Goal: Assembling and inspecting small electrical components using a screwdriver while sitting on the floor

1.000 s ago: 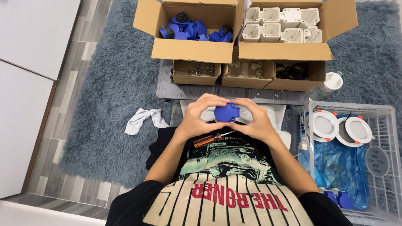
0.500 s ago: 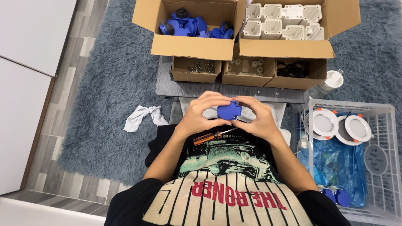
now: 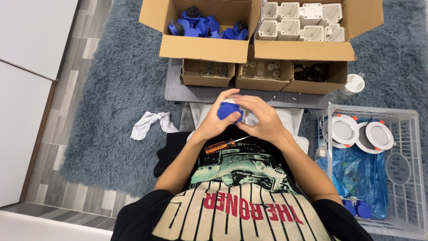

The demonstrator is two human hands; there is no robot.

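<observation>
A person seated over a shaggy grey-blue rug [image 3: 111, 85] held a small blue plastic socket part [image 3: 230, 110] between both hands above the lap, seen from a head-worn camera. The left hand [image 3: 218, 121] curled under and around the part from its own side, fingers closed against it; the right hand [image 3: 261, 118] cupped it from the other side, fingers bent over the top, so that both hands gripped the one piece and touched each other. Forearms angled inward from the elbows and met at the middle.

Ahead, on a low grey board [image 3: 187, 91], stood two open brown cardboard boxes: the left box [image 3: 203, 47] heaped with blue plastic parts [image 3: 200, 27], the right box [image 3: 307, 49] packed with white moulded plastic housings [image 3: 303, 22] in rows. In front of them sat three smaller cardboard trays [image 3: 263, 82], one with metal screws, one with small white pieces, one with dark parts.

An orange-handled screwdriver [image 3: 223, 145] lay on the lap, just below the hands. A crumpled white cloth [image 3: 151, 124] lay on the rug to the person's left. To the right stood a white wire-sided plastic basket [image 3: 412, 178] holding two round white downlights with orange clips [image 3: 361, 133], a blue plastic bag [image 3: 356, 174] and more blue parts near its lower corner. A white round lid [image 3: 354, 84] rested just beyond it.
</observation>
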